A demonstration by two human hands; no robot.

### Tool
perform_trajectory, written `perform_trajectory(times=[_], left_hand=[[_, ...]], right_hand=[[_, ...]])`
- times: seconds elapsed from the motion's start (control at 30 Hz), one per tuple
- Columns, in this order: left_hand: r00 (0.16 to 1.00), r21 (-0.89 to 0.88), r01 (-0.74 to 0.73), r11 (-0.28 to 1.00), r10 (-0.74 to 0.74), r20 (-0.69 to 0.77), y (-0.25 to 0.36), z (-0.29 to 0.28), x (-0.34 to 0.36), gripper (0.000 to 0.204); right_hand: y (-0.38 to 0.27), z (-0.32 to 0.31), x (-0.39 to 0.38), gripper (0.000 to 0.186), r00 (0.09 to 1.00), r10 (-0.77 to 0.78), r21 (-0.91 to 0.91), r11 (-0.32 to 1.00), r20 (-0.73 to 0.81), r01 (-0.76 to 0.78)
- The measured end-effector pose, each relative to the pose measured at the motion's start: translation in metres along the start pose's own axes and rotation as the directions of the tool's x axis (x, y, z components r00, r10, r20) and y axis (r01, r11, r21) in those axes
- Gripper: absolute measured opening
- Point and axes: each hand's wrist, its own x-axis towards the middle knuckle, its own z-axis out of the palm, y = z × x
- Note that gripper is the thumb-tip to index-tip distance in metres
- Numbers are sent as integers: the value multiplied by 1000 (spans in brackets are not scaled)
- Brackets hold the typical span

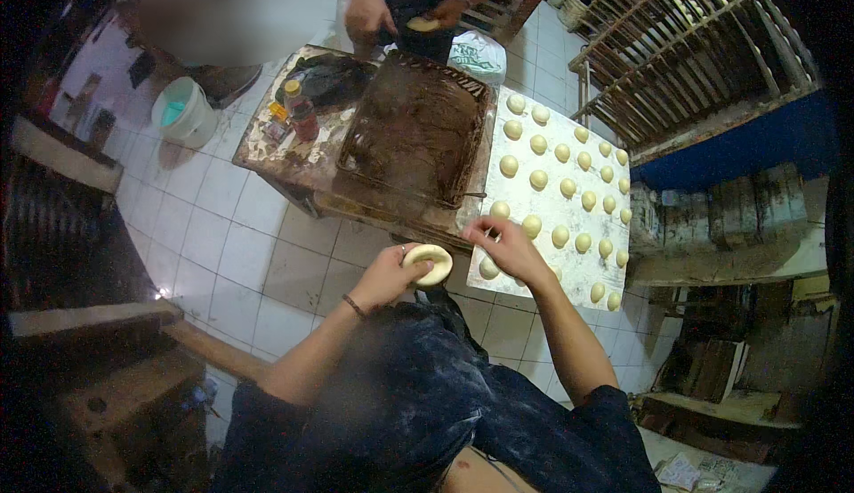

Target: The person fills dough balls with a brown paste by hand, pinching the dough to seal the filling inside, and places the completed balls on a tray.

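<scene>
The left hand (384, 272) cupped a flattened dough round (428, 263), its fingers curled around it, just off the near edge of the tabletop (294, 166). The right hand (503, 246) reached over the near corner of the white board (559, 192), fingers pinched together at a dough ball (531, 225) there; whether it gripped the ball or only touched it could not be told.

Judging by the layout, the work looked well under way: the board carried rows of dough balls across most of its surface, while the round in the left hand was already flattened. The dark tray (414, 128) beside the board held a dark filling and no dough pieces, so much seemingly remained.

Room was tight. The board overhung the tabletop toward the racks (685, 57), and its near corner sat right under the right hand. The tray touched the board's left edge. A bottle (302, 111) stood on the tabletop's far left part, well apart from both hands. A second person's hand (367, 13) worked at the far side. Open tiled floor (222, 253) lay to the left.
</scene>
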Motion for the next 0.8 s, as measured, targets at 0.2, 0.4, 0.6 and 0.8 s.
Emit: perform_trajectory(times=[0.2,0.4,0.6,0.8], left_hand=[[998,-99,1,995,-8,-68,13,2,-11,37],[982,-273,25,962,-74,-172,-16,-1,-12,40],[966,-301,28,953,-104,-238,-18,0,-8,37],[952,-323,88,942,-174,-250,-20,-6,4,32]], right_hand=[[81,2,88,23,898,-410,-693,694,-158,195],[80,-8,130,19,941,-289,-771,554,174,313],[50,-19,136,18,938,-343,-757,601,46,257],[77,-15,150,15,953,-287,-733,628,96,263]])
